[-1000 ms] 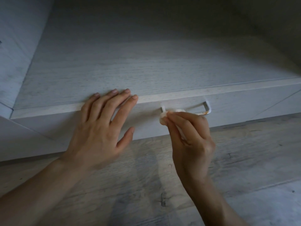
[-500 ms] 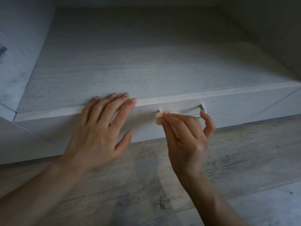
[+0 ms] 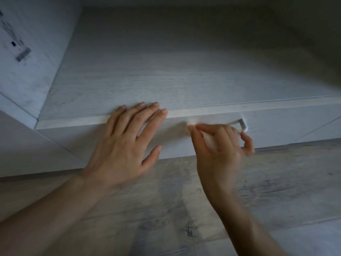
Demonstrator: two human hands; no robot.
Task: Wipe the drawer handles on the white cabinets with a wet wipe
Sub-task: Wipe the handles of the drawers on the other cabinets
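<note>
Pale drawer handle (image 3: pixel 243 125) sits at about three o'clock from the middle of the view, on the drawer front (image 3: pixel 287 130) just under the cabinet (image 3: pixel 166 80) top. Only its right bend shows; the right hand (image 3: pixel 221 145) hides the rest. That hand's grip is closed to a pinch, holding a small whitish wad, apparently the wet wipe (image 3: pixel 190 124), at the handle's left end, though blur smears it. At nine o'clock from the handle the left hand (image 3: pixel 127 141) lies flat, fingers straight over the cabinet's top edge, holding nothing. Grey wood-grain floor (image 3: pixel 276 191) fills six o'clock.

So small a wad could slip from the pinch or skip the right bend. A hard rub might drag the drawer open if the bracing hand eased.

At ten o'clock a side panel (image 3: pixel 36 24) bears a dark printed label (image 3: pixel 23 54), too blurred to read.
</note>
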